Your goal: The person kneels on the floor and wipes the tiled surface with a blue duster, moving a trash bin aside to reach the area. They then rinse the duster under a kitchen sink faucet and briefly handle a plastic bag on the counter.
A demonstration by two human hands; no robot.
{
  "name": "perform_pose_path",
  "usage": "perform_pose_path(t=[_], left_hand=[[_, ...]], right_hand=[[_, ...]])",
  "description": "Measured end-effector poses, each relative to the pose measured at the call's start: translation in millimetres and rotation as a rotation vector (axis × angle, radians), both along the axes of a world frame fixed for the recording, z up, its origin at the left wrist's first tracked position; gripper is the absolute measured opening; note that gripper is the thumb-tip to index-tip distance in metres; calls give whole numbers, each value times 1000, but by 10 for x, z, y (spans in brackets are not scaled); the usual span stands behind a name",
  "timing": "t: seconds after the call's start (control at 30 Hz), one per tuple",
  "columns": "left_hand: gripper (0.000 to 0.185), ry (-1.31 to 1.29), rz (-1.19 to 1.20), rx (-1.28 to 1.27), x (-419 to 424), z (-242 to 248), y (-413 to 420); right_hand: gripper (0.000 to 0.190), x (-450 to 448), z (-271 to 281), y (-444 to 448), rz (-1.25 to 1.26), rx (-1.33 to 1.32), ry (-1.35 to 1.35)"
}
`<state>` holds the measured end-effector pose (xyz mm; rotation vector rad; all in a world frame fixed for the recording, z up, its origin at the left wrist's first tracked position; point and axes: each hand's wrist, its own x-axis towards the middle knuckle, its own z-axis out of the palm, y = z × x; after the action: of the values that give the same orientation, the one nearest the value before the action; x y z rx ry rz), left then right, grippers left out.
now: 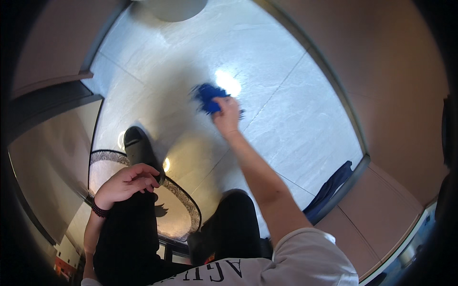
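Note:
My right hand (227, 113) is closed on a shaggy blue cleaning cloth or mitt (208, 96), which lies on the pale marbled tile floor (286, 118) near a bright light reflection. Part of the blue thing is hidden under the fingers. My left hand (127, 183), with a dark beaded bracelet (99, 210) at the wrist, rests at my bent left knee, its fingers loosely curled and holding nothing. A dark slipper (141, 147) is on my left foot, flat on the floor.
Cabinet fronts (393, 71) rise at the right, with a dark blue cloth (329, 193) by their base. A patterned mat (179, 214) lies near my legs. At the left stands a glossy panel (53, 161); a pale rounded object (175, 7) is at the top.

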<state>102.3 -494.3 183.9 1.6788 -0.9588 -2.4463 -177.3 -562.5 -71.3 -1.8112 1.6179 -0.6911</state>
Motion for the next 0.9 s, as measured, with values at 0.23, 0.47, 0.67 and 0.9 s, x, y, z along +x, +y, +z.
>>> perform_pose_path(t=[0.23,0.47,0.67,0.9], left_hand=[[24,-13,7,0,61,8,132],[24,39,-8,5,65,-41,77],[25,-7,-97,-18,-95,-27,-25],[24,-21,-128,-5,-179,-29,-17]], right_hand=[[52,-1060,826,262,-491,694,-1024],[37,-3047,160,218,-770,240,-35],[45,-458,-56,432,-202,21,82],[49,-448,584,661,-579,675,-1101]])
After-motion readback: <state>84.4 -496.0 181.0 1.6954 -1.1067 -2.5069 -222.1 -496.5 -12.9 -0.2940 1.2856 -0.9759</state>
